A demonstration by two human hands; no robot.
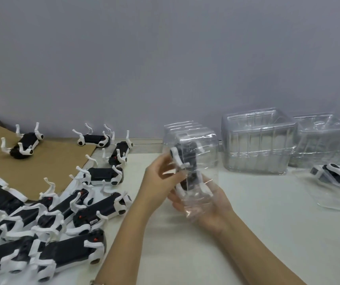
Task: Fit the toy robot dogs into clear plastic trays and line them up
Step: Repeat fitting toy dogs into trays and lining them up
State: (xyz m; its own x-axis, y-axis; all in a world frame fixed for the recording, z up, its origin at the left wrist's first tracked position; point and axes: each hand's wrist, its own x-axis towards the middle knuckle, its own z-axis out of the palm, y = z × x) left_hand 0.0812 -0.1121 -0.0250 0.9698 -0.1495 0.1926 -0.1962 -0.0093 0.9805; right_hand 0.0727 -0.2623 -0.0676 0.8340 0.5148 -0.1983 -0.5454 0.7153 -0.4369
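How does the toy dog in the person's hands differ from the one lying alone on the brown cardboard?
The held dog is inside a clear tray, lifted off the table; the cardboard dog is bare and rests on the cardboard. The held dog stands on end; the cardboard dog lies on its back, legs up. Both are black with white legs.

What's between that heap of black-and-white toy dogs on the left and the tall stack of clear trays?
Head view: the left hand and right hand grip a clear plastic tray holding one black-and-white toy dog, above the white table.
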